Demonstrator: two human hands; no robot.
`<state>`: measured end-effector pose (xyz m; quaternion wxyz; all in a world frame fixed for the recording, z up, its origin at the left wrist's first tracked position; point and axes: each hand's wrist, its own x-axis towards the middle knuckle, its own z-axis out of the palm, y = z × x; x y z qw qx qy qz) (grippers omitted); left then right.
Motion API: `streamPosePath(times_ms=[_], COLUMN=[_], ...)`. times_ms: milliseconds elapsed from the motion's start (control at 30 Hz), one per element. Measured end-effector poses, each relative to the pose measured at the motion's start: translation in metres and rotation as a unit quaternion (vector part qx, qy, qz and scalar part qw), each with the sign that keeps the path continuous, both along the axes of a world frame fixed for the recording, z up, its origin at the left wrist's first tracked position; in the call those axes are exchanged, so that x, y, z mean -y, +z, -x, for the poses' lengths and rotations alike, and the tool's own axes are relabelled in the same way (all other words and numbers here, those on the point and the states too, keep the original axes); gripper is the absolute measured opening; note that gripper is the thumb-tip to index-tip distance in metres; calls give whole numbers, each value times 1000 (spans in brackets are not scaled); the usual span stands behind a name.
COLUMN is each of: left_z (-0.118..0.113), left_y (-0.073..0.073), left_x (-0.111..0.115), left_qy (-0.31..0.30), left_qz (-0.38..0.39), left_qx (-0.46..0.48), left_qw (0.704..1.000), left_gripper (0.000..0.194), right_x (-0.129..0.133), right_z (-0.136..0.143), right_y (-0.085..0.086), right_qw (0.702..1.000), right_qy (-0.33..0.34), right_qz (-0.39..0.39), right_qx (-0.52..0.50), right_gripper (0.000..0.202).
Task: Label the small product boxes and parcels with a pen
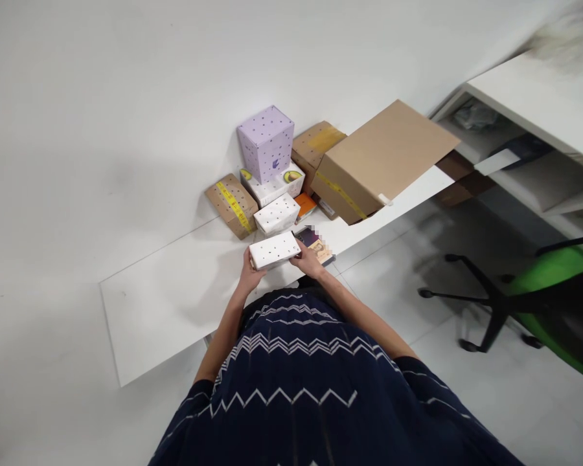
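Observation:
Between my two hands is a small white box [274, 249] with dark dots on top, held just in front of my body over the table. My left hand [251, 272] grips its left end, and my right hand [307, 259] has the right end. Beyond it sits another white dotted box [276, 215]. A dark book [328, 259] with a picture on its cover lies beside my right hand, partly covered by it. To the left of the second white box rests a brown carton [233, 206] with yellow tape.
A lilac box [267, 144] stands on a white box with avocado pictures [272, 189] against the wall. A large brown carton [383, 158] and an orange box [305, 206] are on the white table [160, 310]. Right are a shelf [539, 97] and a green chair [554, 285].

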<state>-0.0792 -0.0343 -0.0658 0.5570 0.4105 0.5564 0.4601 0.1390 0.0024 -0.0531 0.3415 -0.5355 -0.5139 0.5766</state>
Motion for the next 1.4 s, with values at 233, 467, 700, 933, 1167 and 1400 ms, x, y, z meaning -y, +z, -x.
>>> streamPosePath(times_ms=[233, 467, 700, 933, 1167, 1400], left_z=[4, 16, 1, -11, -14, -10], left_y=[5, 31, 53, 50, 54, 43], left_x=[8, 14, 1, 3, 4, 5], left_qy=[6, -16, 24, 31, 39, 41], left_qz=[40, 102, 174, 179, 178, 163], left_qx=[-30, 43, 33, -40, -35, -22], left_qw=[999, 994, 984, 983, 983, 986], left_gripper=[111, 117, 90, 83, 81, 82], right_x=[8, 11, 13, 10, 10, 8], right_z=[1, -11, -1, 16, 10, -27], right_y=[-10, -7, 17, 9, -1, -38], right_qw=[997, 979, 994, 992, 994, 971], right_qy=[8, -116, -93, -92, -97, -91], right_qz=[23, 130, 64, 32, 57, 99], right_qx=[-74, -104, -1, 76, 6, 196], right_gripper=[81, 51, 57, 59, 55, 33])
